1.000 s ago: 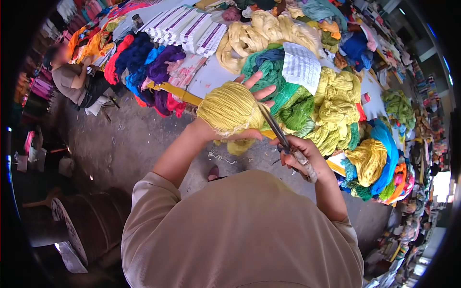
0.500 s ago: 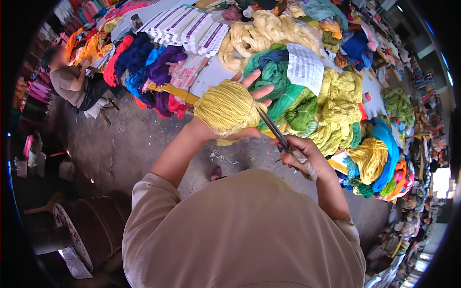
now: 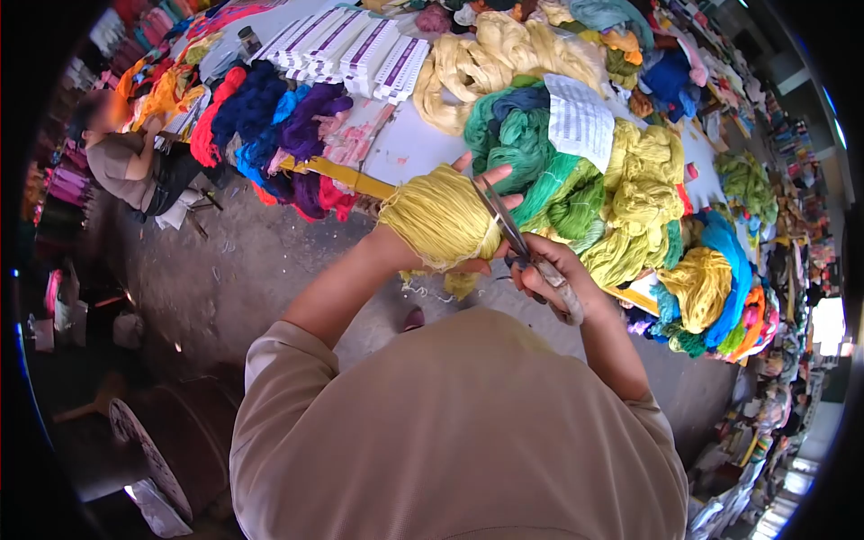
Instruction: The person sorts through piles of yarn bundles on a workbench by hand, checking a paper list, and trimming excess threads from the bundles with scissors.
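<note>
A yellow skein of yarn (image 3: pixel 438 216) is draped thickly round my left hand (image 3: pixel 393 247), whose fingers stick out spread beyond its right side. The yarn hides most of the palm. My right hand (image 3: pixel 551 261) grips a pair of scissors (image 3: pixel 509 227) with pale wrapping on the handle. Its metal blades are parted, pointing up and left, right at the skein's right end, where a pale band of thread crosses the strands. A loose yellow tuft (image 3: pixel 461 285) hangs beneath my left hand.
Ahead, the table (image 3: pixel 405 148) bears green yarn (image 3: pixel 517 135), yellow-green skeins (image 3: pixel 643 184), cream hanks (image 3: pixel 490 58), a printed sheet (image 3: pixel 579 121) and stacked white packets (image 3: pixel 346 49). A person (image 3: pixel 121 162) sits at the far left. A large spool (image 3: pixel 175 432) stands at lower left.
The scissor blades have gone from nearly together to parted, lying over the skein's right end. My left hand and the skein have shifted slightly right and down. More loose yarn shows below.
</note>
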`<state>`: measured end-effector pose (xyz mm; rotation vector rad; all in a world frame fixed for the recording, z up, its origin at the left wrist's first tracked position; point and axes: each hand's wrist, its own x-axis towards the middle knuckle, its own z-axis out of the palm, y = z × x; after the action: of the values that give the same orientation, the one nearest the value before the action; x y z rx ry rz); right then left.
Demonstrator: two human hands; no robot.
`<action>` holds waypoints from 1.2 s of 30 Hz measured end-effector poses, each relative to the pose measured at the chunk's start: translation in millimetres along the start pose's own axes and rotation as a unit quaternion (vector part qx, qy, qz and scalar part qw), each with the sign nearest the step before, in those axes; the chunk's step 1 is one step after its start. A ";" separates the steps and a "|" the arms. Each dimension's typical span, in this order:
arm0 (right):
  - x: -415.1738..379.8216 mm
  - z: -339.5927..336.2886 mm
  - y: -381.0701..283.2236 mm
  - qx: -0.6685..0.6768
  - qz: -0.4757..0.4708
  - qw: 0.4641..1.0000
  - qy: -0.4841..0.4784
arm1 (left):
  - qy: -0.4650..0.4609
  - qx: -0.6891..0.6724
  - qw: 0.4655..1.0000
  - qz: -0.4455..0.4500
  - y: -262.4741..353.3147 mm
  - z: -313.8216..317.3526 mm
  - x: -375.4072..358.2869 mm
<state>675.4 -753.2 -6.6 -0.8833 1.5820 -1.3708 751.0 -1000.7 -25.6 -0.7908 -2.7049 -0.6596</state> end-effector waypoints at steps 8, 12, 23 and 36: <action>-22.4 6.0 29.0 0.152 -0.023 0.986 0.069 | -0.097 0.152 0.980 -0.078 -23.6 5.7 -18.4; -75.7 -13.8 104.0 0.105 0.047 0.973 0.201 | 0.038 -0.032 0.983 -0.179 -85.9 26.6 -82.0; -188.8 -146.1 218.3 -0.055 0.125 0.716 0.684 | 0.205 -0.547 0.678 -0.447 -255.0 110.6 22.8; -110.5 -380.2 306.9 -0.347 0.152 0.705 0.599 | -0.281 -0.083 0.824 -0.484 -366.6 328.8 172.9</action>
<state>375.1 -456.4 -276.2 0.0995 3.2086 -1.0701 369.1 -1038.6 -379.4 0.5920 -3.5566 -0.9629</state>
